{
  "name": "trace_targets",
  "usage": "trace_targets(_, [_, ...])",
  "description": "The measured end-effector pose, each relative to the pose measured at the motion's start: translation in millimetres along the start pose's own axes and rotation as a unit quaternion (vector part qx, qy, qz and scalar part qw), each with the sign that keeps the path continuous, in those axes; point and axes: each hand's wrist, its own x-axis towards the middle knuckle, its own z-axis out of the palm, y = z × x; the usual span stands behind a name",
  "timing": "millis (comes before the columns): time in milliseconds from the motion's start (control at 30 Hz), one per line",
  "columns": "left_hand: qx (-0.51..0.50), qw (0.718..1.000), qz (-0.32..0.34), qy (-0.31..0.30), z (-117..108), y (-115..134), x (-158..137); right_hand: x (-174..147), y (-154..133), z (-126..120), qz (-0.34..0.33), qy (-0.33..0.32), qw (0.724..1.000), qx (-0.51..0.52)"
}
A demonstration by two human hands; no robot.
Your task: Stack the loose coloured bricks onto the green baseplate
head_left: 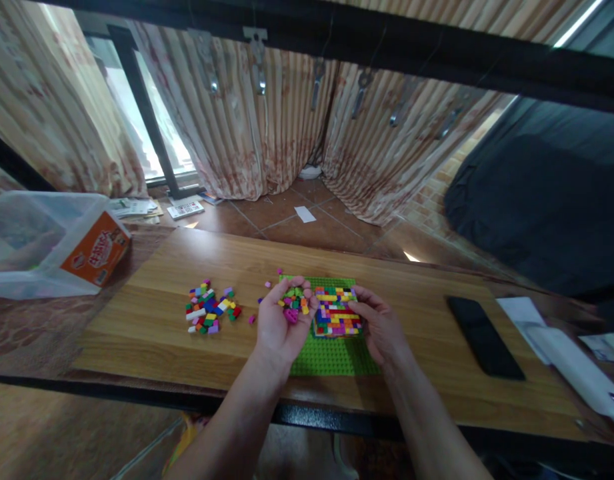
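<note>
My left hand (281, 330) is palm up and cupped around a handful of loose toy bricks (293, 301) in green, yellow, magenta and other colours. To its right, a multicoloured rectangular build of toy bricks (337, 320) sits on a green studded baseplate (327, 360). My right hand (381, 323) is at the right side of this build, thumb and forefinger close together over its upper right edge. Whether a small brick is between those fingertips is hidden. The left fingertips are beside the build's left edge.
A pile of mixed bricks (211, 310) lies to the left on the wooden table (151, 320), with a few strays nearer the baseplate. A clear plastic tub (41, 240) stands far left. On the right lie a black phone (484, 337) and a white object (581, 370). A dark bar (307, 33) crosses above.
</note>
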Motion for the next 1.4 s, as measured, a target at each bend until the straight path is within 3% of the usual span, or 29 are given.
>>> trace_targets(133, [0.005,1.000,-0.006,-0.009,3,-1,-3,0,-7,-4,-0.017,-0.005,0.999,-0.032])
trace_targets(200, [0.006,1.000,-0.012,-0.011,4,-2,-4,-2,-12,-5,-0.071,0.017,0.993,-0.088])
trace_targets(300, [0.003,1.000,-0.015,-0.012,6,-3,-5,-13,-21,-1,-0.186,0.067,0.963,-0.182])
trace_targets(467, [0.013,1.000,-0.002,-0.016,8,-6,-4,-41,-25,23,-0.299,-0.086,0.897,-0.313])
trace_targets(567, [0.028,0.999,-0.009,-0.022,8,-8,-5,-49,-22,35,-0.299,-0.114,0.885,-0.339])
trace_targets(800, [0.031,0.999,-0.010,-0.031,7,-11,-6,-48,-19,39,-0.301,-0.083,0.865,-0.392])
trace_targets(1267, [0.002,1.000,0.013,0.011,5,-9,-3,-67,-18,52,-0.331,-0.131,0.850,-0.389])
trace_targets(1400, [0.007,1.000,0.007,-0.001,3,-7,-3,-69,-16,55,-0.361,-0.130,0.832,-0.400])
